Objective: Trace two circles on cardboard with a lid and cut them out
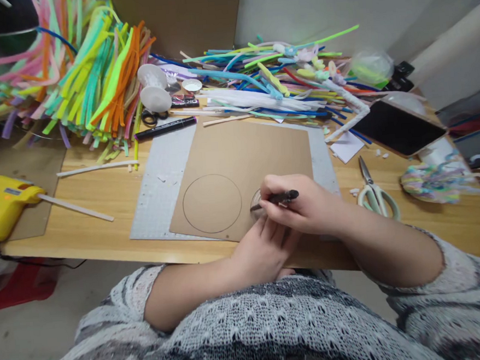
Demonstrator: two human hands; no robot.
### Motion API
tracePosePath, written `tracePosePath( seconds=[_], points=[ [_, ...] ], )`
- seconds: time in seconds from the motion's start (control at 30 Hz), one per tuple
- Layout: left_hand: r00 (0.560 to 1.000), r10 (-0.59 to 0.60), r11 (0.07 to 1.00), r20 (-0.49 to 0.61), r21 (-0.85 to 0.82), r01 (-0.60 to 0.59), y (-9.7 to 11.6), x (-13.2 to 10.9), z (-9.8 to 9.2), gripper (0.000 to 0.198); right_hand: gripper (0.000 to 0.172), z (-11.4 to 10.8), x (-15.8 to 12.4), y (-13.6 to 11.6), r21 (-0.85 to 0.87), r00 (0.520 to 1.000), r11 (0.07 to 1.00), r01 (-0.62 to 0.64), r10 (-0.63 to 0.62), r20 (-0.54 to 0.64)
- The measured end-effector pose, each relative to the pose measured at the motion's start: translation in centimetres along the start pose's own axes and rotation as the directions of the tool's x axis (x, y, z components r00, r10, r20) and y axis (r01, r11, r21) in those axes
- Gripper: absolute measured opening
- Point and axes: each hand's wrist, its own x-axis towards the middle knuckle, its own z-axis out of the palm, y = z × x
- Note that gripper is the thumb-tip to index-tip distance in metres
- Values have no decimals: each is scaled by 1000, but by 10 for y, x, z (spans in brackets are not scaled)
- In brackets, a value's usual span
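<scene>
One pen [283,197] crosswise, tip leftward

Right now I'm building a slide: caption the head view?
Right hand holding a pen over cardboard, left hand close by, drawn circle alongside.

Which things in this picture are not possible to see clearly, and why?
Head view:
Round shape at the pen: mostly hidden by right hand.
Left hand: some fingertips covered by right hand.
Red object: cut off by left edge.
Black marker: lettering too small.
</scene>
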Motion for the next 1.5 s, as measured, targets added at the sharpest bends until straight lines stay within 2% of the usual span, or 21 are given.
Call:
tracePosePath(
  seconds=[0.1,0.2,0.27,0.37,0.47,0.53,0.63,0.77,0.83,0.93,1.1,1.27,1.4,1.5],
  points=[
    [999,21,1000,-30,21,-20,2,0,3,81,6,-2,-1,-3,69,994,997,27,-34,107],
    [999,22,998,-38,53,-20,3,0,3,80,7,-2,0,-1,102,990,995,11,-25,135],
    [1000,16,997,-11,75,-16,4,1,1,84,7,-2,1,2,94,996,995,-17,9,88],
    [998,39,994,42,99,-43,3,0,-2,86,7,0,3,11,49,994,996,-73,77,-75],
    [996,59,992,64,112,-66,2,0,-3,83,7,0,4,16,0,980,997,-81,80,-181],
    [996,60,990,62,121,-67,1,1,-3,83,7,-1,3,15,-12,988,999,-42,40,-152],
    [998,48,990,46,133,-53,2,1,-3,83,8,-3,0,10,30,999,999,41,-41,-21],
    [998,50,990,29,129,-53,5,1,-4,76,11,-4,0,6,135,983,986,94,-114,146],
    [998,50,989,32,138,-54,5,1,-5,74,10,-3,1,7,125,986,988,95,-111,128],
    [997,52,984,49,170,-60,5,1,-5,77,8,-2,2,8,54,996,995,87,-89,30],
    [997,52,987,49,152,-59,5,1,-4,77,11,-2,2,8,123,982,986,115,-131,136],
    [996,63,982,56,177,-72,4,2,-6,81,8,-1,2,10,28,995,995,98,-98,1],
    [998,55,987,26,152,-59,4,2,-6,80,10,-1,2,10,106,987,988,115,-125,96],
    [998,58,990,30,128,-61,3,2,-4,81,9,-2,2,13,62,997,996,67,-68,23]
  ],
)
